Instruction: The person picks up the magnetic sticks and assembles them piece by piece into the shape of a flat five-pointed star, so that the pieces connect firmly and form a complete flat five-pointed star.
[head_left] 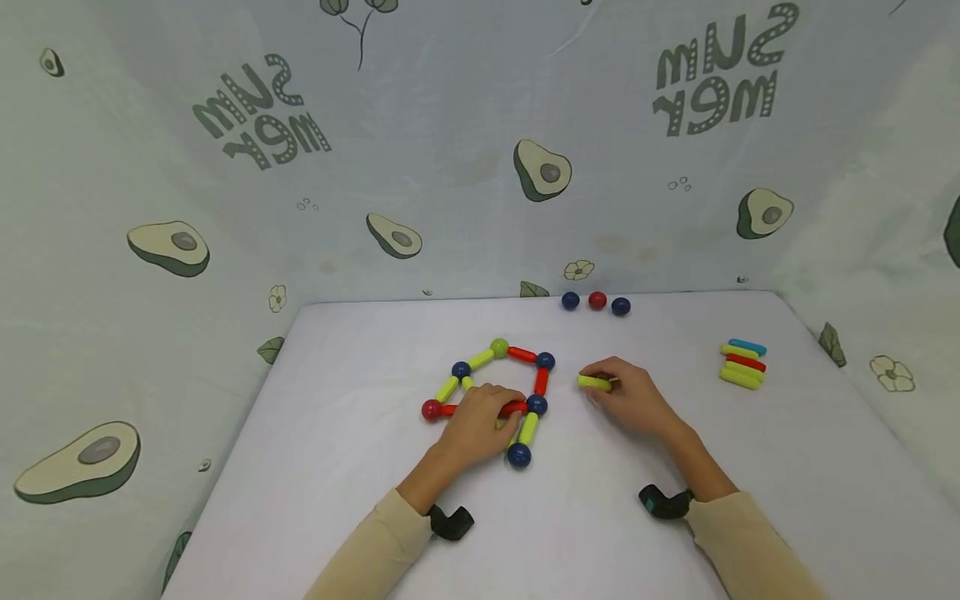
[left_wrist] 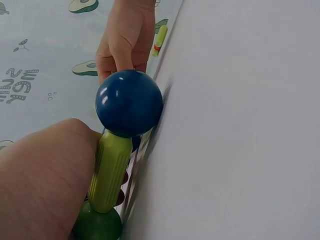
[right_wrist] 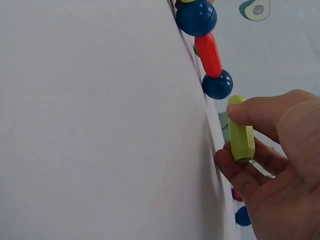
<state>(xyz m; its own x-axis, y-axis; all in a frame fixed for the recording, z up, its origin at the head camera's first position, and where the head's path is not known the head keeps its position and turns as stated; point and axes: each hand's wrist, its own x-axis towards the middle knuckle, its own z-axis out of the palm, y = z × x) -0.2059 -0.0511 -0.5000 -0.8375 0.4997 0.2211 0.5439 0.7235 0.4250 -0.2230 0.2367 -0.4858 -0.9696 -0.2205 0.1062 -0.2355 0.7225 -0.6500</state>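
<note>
A frame of magnetic building rods and balls lies on the table, with red rods, yellow-green rods and blue, red and green balls. My left hand grips a red rod beside a blue ball, covering part of the frame. In the left wrist view, another blue ball tops a yellow-green rod that joins a green ball. Right of the frame, my right hand pinches a loose yellow-green rod between thumb and fingers, apart from the frame's nearest blue ball.
Two blue balls and a red ball stand in a row at the table's back edge. Toward the right lies a small stack of blue, red and yellow-green rods. A patterned cloth hangs behind the white table.
</note>
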